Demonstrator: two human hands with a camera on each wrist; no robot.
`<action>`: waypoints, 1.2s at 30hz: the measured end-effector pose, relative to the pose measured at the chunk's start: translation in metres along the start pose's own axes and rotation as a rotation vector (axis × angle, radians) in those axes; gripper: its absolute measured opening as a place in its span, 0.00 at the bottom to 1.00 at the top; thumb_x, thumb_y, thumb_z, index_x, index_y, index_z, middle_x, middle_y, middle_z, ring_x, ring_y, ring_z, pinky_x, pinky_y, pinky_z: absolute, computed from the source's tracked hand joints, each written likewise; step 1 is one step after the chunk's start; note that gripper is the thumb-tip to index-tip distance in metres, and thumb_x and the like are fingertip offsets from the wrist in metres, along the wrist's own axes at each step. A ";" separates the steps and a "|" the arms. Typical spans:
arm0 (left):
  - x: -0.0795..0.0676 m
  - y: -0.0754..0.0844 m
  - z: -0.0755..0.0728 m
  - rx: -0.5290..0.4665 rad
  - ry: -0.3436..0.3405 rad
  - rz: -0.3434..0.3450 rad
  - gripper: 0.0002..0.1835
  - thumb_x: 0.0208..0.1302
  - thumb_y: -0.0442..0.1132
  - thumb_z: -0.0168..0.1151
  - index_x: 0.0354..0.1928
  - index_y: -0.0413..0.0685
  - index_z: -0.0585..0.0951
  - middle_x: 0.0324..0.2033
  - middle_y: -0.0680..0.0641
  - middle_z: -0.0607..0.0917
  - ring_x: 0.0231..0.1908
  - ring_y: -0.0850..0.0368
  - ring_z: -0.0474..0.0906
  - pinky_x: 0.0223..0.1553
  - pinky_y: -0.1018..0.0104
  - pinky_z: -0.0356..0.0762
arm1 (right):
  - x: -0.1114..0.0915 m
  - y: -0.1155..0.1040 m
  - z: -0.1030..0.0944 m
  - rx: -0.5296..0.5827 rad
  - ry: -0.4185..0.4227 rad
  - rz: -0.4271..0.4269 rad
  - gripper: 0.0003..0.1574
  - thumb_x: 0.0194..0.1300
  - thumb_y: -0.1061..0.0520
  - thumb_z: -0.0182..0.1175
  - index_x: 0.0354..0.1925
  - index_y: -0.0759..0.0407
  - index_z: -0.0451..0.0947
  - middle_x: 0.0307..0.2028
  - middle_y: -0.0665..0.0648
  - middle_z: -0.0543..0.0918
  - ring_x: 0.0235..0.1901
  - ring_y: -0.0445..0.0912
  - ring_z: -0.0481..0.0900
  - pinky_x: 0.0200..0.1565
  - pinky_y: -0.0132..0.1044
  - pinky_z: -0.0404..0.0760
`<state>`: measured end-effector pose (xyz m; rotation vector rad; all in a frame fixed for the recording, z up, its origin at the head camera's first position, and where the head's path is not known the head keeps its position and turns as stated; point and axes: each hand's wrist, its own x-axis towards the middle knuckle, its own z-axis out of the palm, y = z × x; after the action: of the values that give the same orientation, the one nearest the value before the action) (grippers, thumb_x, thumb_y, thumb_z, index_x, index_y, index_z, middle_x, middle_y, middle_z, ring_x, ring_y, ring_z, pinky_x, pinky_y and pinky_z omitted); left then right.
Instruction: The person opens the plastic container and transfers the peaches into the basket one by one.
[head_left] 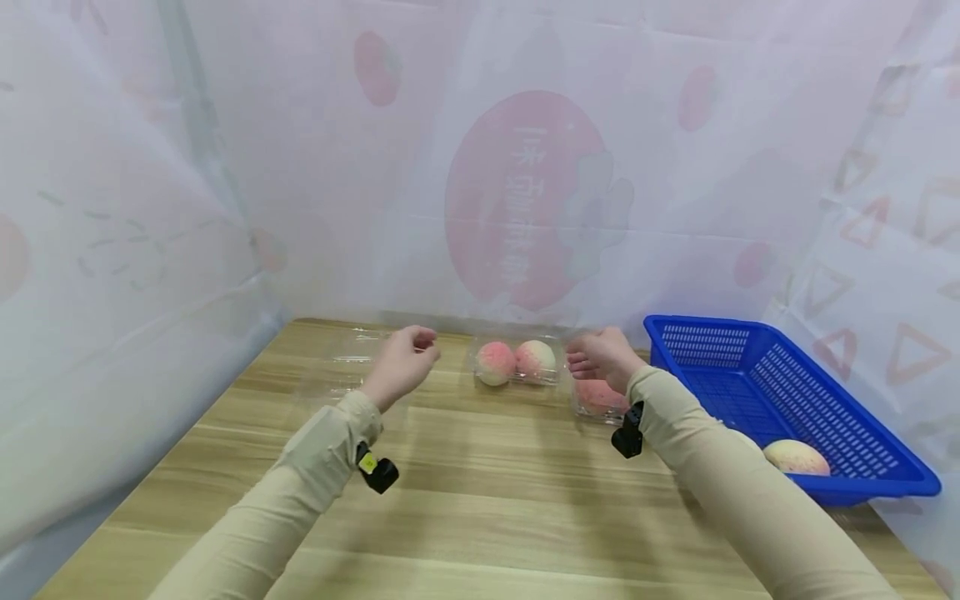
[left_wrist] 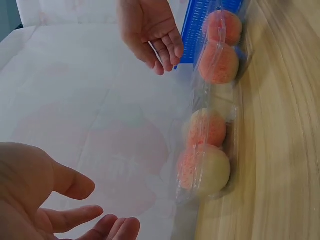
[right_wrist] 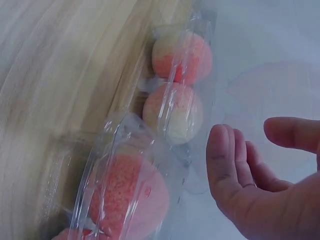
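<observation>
Near the back wall stands a transparent plastic box holding two pink-and-cream peaches. A second transparent box, also with two peaches, sits to its right, partly hidden by my right hand in the head view. My right hand hovers over that second box, fingers loosely bent and holding nothing. To the left, my left hand is held above the table, thumb and fingers apart with nothing between them. More transparent plastic boxes lie beside and behind it.
A blue plastic basket stands at the right, with peaches at its near end, partly hidden by the right sleeve. The wooden table is bounded by printed white sheeting at the back and both sides.
</observation>
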<state>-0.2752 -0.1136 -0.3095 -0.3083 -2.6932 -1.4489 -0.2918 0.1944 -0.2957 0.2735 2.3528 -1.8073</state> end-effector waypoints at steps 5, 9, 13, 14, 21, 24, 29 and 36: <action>0.015 0.001 0.022 0.074 -0.084 -0.050 0.24 0.69 0.37 0.54 0.64 0.33 0.70 0.57 0.33 0.77 0.57 0.39 0.73 0.55 0.48 0.75 | 0.005 0.004 0.000 -0.019 0.022 0.022 0.15 0.66 0.67 0.55 0.48 0.77 0.71 0.30 0.62 0.78 0.27 0.49 0.78 0.43 0.49 0.83; 0.026 -0.001 0.033 0.128 -0.105 -0.072 0.26 0.70 0.36 0.51 0.66 0.30 0.67 0.55 0.32 0.77 0.49 0.42 0.76 0.51 0.51 0.76 | 0.012 0.009 0.002 -0.051 0.054 0.028 0.12 0.62 0.68 0.56 0.43 0.76 0.70 0.26 0.61 0.79 0.24 0.48 0.78 0.38 0.45 0.85; 0.039 -0.008 0.046 0.140 -0.096 -0.113 0.28 0.63 0.30 0.47 0.66 0.27 0.66 0.59 0.31 0.75 0.46 0.42 0.75 0.49 0.52 0.76 | 0.016 0.014 0.003 -0.136 0.099 0.020 0.14 0.60 0.67 0.57 0.44 0.75 0.71 0.29 0.64 0.82 0.26 0.50 0.81 0.39 0.46 0.85; 0.042 -0.010 0.050 0.137 -0.084 -0.124 0.29 0.61 0.28 0.47 0.65 0.26 0.66 0.59 0.30 0.74 0.46 0.41 0.75 0.49 0.52 0.76 | 0.016 0.015 0.003 -0.154 0.105 0.014 0.14 0.60 0.67 0.57 0.44 0.75 0.72 0.30 0.65 0.82 0.26 0.50 0.82 0.39 0.46 0.85; 0.057 -0.019 0.073 0.156 0.024 -0.167 0.12 0.57 0.28 0.56 0.42 0.27 0.79 0.39 0.34 0.83 0.38 0.42 0.79 0.41 0.55 0.81 | 0.013 0.011 0.010 -0.223 0.102 -0.024 0.12 0.57 0.68 0.57 0.40 0.75 0.73 0.27 0.63 0.81 0.26 0.50 0.81 0.36 0.44 0.84; 0.062 -0.021 0.082 0.129 0.058 -0.181 0.05 0.55 0.27 0.56 0.23 0.37 0.74 0.21 0.43 0.74 0.20 0.50 0.69 0.21 0.63 0.72 | 0.013 0.010 0.013 -0.241 0.092 -0.038 0.09 0.58 0.67 0.57 0.37 0.73 0.73 0.26 0.62 0.79 0.25 0.50 0.80 0.36 0.44 0.84; 0.066 -0.026 0.090 0.035 0.082 -0.206 0.19 0.55 0.25 0.53 0.14 0.48 0.60 0.13 0.53 0.54 0.13 0.59 0.49 0.13 0.68 0.50 | 0.014 0.009 0.016 -0.254 0.082 -0.048 0.05 0.58 0.67 0.58 0.32 0.66 0.70 0.26 0.61 0.77 0.24 0.49 0.79 0.36 0.43 0.85; 0.065 -0.032 0.093 -0.032 0.114 -0.266 0.15 0.55 0.27 0.53 0.16 0.46 0.63 0.15 0.52 0.60 0.16 0.58 0.53 0.16 0.67 0.52 | 0.019 0.009 0.016 -0.295 0.059 -0.040 0.09 0.58 0.69 0.55 0.38 0.72 0.71 0.35 0.67 0.79 0.31 0.54 0.82 0.41 0.46 0.85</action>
<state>-0.3420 -0.0439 -0.3776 0.1339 -2.7015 -1.5212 -0.3080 0.1820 -0.3130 0.2440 2.6392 -1.4569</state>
